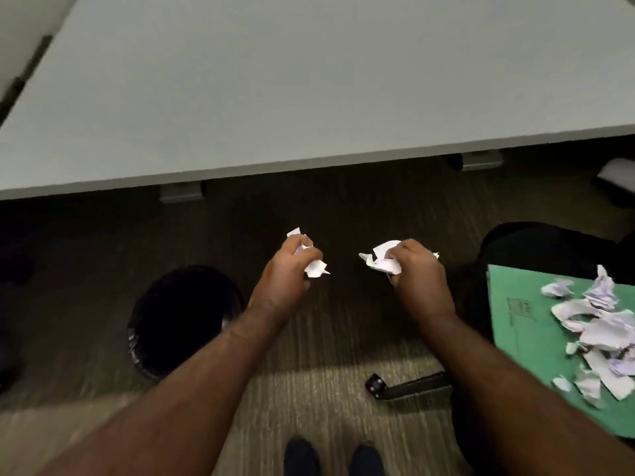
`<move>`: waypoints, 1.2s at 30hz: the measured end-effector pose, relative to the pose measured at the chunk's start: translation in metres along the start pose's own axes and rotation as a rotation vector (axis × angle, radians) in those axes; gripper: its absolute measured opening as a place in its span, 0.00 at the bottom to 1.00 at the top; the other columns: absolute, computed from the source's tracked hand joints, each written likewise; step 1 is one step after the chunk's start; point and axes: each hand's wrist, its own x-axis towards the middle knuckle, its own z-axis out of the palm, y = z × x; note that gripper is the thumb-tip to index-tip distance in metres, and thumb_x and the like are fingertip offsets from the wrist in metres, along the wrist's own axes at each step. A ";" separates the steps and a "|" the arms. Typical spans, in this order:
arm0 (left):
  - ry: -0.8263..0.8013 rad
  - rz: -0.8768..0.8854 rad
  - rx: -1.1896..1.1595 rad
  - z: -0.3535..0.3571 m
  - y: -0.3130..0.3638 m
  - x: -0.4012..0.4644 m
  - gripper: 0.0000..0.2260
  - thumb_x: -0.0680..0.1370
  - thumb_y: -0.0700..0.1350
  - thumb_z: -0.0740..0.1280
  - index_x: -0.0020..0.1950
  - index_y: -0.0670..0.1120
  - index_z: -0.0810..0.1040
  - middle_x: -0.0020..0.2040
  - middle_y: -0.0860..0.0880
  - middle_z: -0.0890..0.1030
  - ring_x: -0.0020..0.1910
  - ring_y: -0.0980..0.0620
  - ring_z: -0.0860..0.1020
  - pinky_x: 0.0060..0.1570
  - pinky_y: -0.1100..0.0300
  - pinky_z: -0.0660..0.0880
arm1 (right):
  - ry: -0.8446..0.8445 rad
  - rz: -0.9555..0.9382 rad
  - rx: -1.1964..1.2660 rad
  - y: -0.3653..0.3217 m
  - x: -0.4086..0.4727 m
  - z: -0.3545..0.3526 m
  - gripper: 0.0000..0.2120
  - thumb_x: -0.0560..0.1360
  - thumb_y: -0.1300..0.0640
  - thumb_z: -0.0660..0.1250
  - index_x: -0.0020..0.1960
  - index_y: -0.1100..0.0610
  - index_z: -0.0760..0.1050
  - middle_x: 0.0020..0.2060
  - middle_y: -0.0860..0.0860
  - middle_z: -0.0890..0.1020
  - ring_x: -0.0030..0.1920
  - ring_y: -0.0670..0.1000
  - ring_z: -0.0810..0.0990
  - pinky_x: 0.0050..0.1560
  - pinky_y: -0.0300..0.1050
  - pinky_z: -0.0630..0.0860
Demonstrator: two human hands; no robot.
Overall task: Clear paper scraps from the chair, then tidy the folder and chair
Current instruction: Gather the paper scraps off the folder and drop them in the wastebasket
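Chair [536, 242] mostly under folder [536, 324]

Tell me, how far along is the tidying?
Partway. Each hand, left and right, grips a wad of scraps above the floor near the bin. Many scraps still lie on the green folder on the chair, so folder and chair remain untidied.

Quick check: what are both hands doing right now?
Left hand: grips crumpled paper scraps.
Right hand: grips a wad of paper scraps.
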 end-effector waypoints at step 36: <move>-0.377 -0.668 0.170 -0.104 -0.308 -0.142 0.39 0.72 0.38 0.70 0.78 0.51 0.54 0.79 0.45 0.52 0.76 0.45 0.56 0.72 0.52 0.60 | -0.932 -0.440 0.094 -0.273 0.022 0.299 0.41 0.70 0.67 0.68 0.74 0.42 0.54 0.79 0.49 0.44 0.75 0.60 0.57 0.68 0.56 0.69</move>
